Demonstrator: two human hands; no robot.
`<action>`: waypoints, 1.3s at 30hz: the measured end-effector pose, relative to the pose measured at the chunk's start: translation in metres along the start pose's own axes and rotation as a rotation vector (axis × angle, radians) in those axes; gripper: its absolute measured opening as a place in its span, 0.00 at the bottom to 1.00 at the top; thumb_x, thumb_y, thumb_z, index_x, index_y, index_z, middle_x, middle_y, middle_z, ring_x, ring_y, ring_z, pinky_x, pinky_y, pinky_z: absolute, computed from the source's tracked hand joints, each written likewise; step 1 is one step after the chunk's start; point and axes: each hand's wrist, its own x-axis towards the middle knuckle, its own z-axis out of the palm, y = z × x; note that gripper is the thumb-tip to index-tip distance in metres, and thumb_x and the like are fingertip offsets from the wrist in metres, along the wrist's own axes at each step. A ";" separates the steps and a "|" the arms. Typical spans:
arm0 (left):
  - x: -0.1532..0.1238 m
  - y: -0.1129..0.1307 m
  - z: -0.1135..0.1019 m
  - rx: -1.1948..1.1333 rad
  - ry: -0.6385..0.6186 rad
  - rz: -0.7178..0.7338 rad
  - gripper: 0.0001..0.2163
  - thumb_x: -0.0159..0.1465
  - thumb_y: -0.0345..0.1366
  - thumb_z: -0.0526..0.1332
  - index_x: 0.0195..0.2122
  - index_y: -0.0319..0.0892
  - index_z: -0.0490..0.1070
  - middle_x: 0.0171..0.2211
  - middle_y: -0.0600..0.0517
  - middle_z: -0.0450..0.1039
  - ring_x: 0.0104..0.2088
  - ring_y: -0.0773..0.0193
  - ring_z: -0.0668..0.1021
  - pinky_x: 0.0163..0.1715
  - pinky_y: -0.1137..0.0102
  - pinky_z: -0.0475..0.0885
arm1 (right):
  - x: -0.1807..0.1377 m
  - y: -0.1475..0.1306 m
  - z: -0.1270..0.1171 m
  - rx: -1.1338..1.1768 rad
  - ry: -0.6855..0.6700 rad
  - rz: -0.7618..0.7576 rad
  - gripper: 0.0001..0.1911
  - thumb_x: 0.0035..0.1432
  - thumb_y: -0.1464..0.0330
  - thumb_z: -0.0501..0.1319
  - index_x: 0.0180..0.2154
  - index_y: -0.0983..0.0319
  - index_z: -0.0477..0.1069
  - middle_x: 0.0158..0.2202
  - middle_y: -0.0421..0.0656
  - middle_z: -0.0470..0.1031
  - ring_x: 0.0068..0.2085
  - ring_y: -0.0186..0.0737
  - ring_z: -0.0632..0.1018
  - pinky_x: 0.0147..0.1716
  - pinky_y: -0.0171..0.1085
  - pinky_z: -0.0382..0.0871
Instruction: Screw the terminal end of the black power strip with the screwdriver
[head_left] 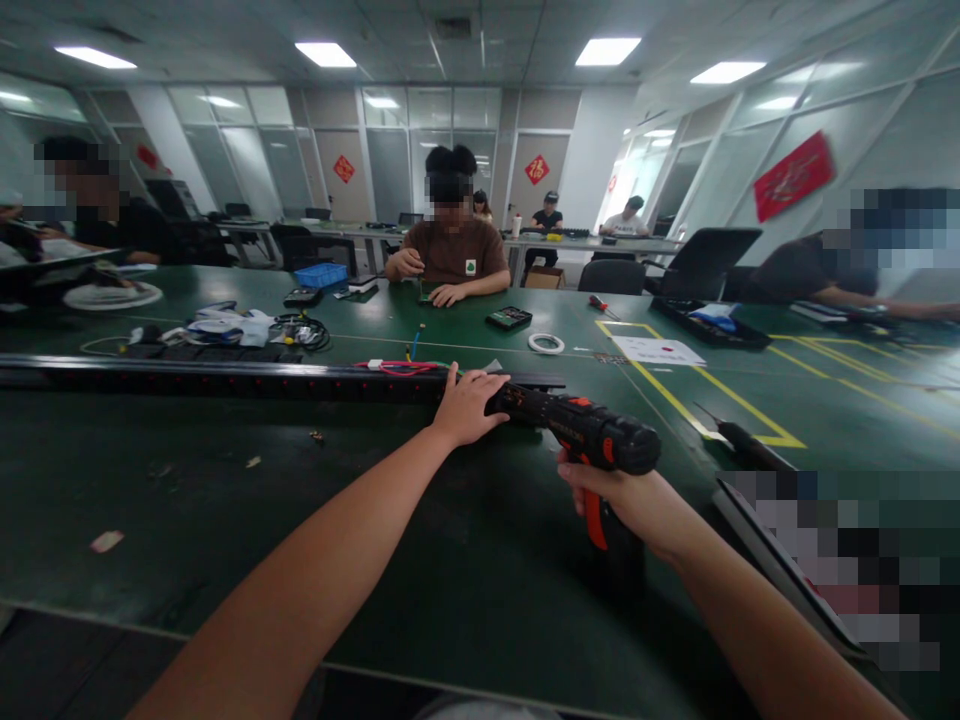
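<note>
My right hand [628,498] is wrapped round the handle of a black and orange cordless drill [600,440], whose nose points left at the end of a long black power strip [247,380] lying across the green table [225,500]. My left hand [466,405] rests on the right end of that strip, fingers curled over it beside the drill's chuck. Red and green wires [405,367] lie just behind the strip.
A person in a brown shirt [454,255] sits opposite, hands on the table. Other people sit at far left and right. A white tape roll [546,343], a black meter [509,318], cable coils [304,332], a screwdriver [742,440] and yellow floor-style tape lines [675,400] are about.
</note>
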 end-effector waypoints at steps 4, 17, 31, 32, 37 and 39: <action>0.000 0.000 0.000 0.004 0.000 0.004 0.29 0.67 0.51 0.64 0.68 0.52 0.63 0.65 0.49 0.71 0.66 0.49 0.68 0.72 0.39 0.34 | 0.000 -0.002 0.001 0.005 0.021 0.010 0.14 0.52 0.59 0.69 0.37 0.60 0.73 0.22 0.37 0.74 0.26 0.41 0.75 0.31 0.40 0.71; 0.000 0.000 0.001 -0.016 0.013 0.009 0.30 0.67 0.50 0.65 0.68 0.51 0.64 0.64 0.49 0.71 0.65 0.51 0.68 0.72 0.40 0.31 | 0.000 -0.002 0.000 -0.023 0.029 0.011 0.13 0.51 0.59 0.68 0.36 0.60 0.73 0.21 0.38 0.74 0.26 0.42 0.76 0.30 0.40 0.70; -0.001 0.002 -0.002 0.011 -0.011 -0.008 0.31 0.66 0.50 0.66 0.69 0.52 0.62 0.65 0.49 0.70 0.66 0.49 0.67 0.72 0.39 0.35 | -0.001 -0.002 0.000 -0.004 0.009 -0.022 0.10 0.53 0.61 0.68 0.34 0.60 0.73 0.22 0.38 0.74 0.26 0.42 0.75 0.31 0.41 0.71; -0.001 0.002 -0.002 0.010 -0.009 -0.007 0.31 0.66 0.50 0.66 0.69 0.52 0.62 0.65 0.49 0.70 0.66 0.49 0.67 0.72 0.39 0.35 | -0.001 -0.002 0.000 -0.005 0.010 -0.020 0.10 0.53 0.61 0.68 0.34 0.60 0.73 0.21 0.38 0.74 0.26 0.42 0.75 0.31 0.41 0.71; -0.001 0.003 -0.002 0.007 -0.011 -0.013 0.30 0.67 0.50 0.65 0.69 0.53 0.63 0.65 0.49 0.70 0.66 0.49 0.67 0.72 0.39 0.35 | 0.000 -0.001 0.000 -0.004 -0.007 -0.021 0.12 0.54 0.59 0.69 0.34 0.60 0.73 0.21 0.37 0.73 0.26 0.42 0.75 0.30 0.41 0.70; -0.001 0.002 -0.002 0.008 -0.011 -0.013 0.30 0.66 0.50 0.65 0.69 0.52 0.62 0.65 0.49 0.70 0.66 0.49 0.67 0.72 0.39 0.35 | 0.000 0.000 0.000 -0.005 -0.002 -0.022 0.13 0.54 0.58 0.69 0.33 0.60 0.73 0.22 0.37 0.73 0.26 0.42 0.75 0.30 0.41 0.70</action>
